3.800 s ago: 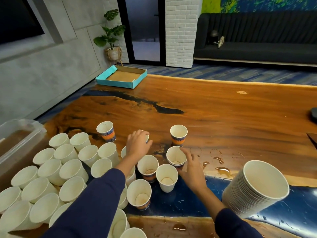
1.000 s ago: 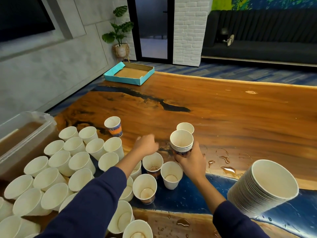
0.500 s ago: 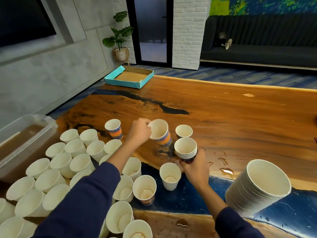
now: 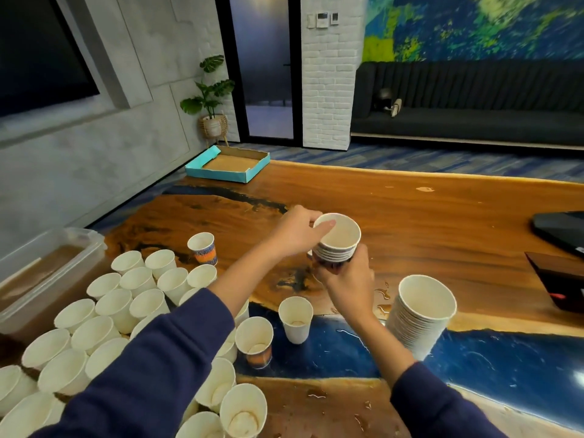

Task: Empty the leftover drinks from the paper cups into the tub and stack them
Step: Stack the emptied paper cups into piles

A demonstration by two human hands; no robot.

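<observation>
My right hand [image 4: 349, 279] grips a short stack of paper cups [image 4: 335, 251] from below, held above the wooden table. My left hand [image 4: 295, 232] pinches the rim of the top cup [image 4: 339, 233], which sits nested in that stack. Several loose white cups [image 4: 142, 298] crowd the table's left side, some with brown dregs. One cup [image 4: 295, 319] and a patterned cup [image 4: 255, 341] stand near my arms. A clear plastic tub [image 4: 47, 276] of brown liquid sits at the far left. A tall stack of cups [image 4: 420, 314] lies tilted at the right.
A patterned cup [image 4: 203, 248] stands apart behind the cluster. A teal cardboard tray [image 4: 228, 164] rests at the table's far left corner. Spilled drops [image 4: 380, 295] wet the wood near the stack. Dark objects [image 4: 559, 232] lie at the right edge.
My left hand lifted a cup from the table, carried it right and set it into the stack that my right hand holds. The stack has risen a little.
</observation>
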